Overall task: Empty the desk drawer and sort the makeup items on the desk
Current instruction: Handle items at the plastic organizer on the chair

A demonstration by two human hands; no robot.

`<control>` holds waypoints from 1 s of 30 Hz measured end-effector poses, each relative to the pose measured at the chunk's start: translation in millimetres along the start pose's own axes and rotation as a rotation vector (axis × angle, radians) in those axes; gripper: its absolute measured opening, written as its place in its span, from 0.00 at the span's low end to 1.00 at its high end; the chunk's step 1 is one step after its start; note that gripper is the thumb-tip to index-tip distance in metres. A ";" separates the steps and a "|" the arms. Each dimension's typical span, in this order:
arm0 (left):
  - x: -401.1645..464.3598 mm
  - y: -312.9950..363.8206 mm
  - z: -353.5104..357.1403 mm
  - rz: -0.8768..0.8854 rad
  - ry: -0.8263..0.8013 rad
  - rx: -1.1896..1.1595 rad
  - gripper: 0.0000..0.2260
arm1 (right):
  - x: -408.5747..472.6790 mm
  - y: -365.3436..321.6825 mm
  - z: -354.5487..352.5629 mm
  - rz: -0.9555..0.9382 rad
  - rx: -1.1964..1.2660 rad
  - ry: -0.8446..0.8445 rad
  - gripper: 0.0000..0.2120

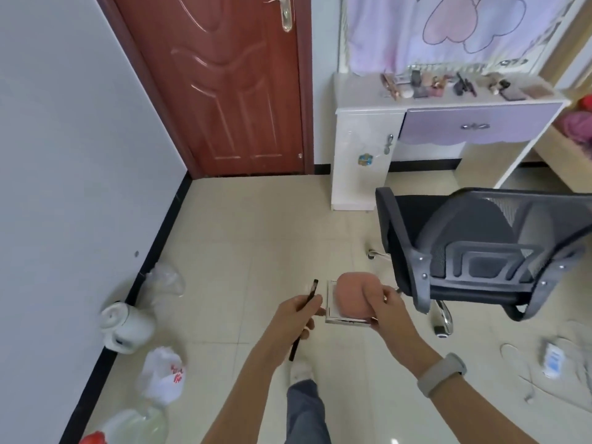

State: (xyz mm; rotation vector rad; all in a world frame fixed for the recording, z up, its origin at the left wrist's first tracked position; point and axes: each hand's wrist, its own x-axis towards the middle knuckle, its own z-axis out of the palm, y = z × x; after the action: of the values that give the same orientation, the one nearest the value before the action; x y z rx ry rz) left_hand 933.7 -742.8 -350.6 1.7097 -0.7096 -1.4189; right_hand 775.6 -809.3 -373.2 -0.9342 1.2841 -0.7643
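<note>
Open floor [256, 225] beside chair [480, 251]

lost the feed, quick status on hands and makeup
Left hand grips black pencil. Right hand holds compact and pink puff. Office chair between person and desk.

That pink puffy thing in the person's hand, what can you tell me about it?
The pink puff looks like a soft, rounded makeup sponge or powder puff, matte and dusty pink, with no markings visible. It lies on top of a flat square case with a silvery edge, covering much of it. The right hand holds both together, thumb pressing on the puff's right side. It is held in the air above the tiled floor, well away from the desk. Its underside is hidden.
</note>
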 end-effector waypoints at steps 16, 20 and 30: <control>294.9 177.4 -92.1 0.032 0.086 0.130 0.12 | 274.7 -151.0 113.3 0.089 0.070 0.034 0.14; 384.2 220.1 -85.3 0.003 0.145 0.130 0.13 | 369.6 -181.6 106.9 0.078 0.115 0.112 0.10; 585.0 373.2 -30.9 -0.005 0.222 0.140 0.10 | 576.8 -280.5 44.2 0.147 0.201 0.281 0.09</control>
State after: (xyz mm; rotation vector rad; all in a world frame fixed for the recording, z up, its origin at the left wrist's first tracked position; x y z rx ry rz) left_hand 1115.0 -1413.3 -345.9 1.9420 -0.6947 -1.1824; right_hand 912.0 -1437.6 -375.0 -0.5779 1.4704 -0.9124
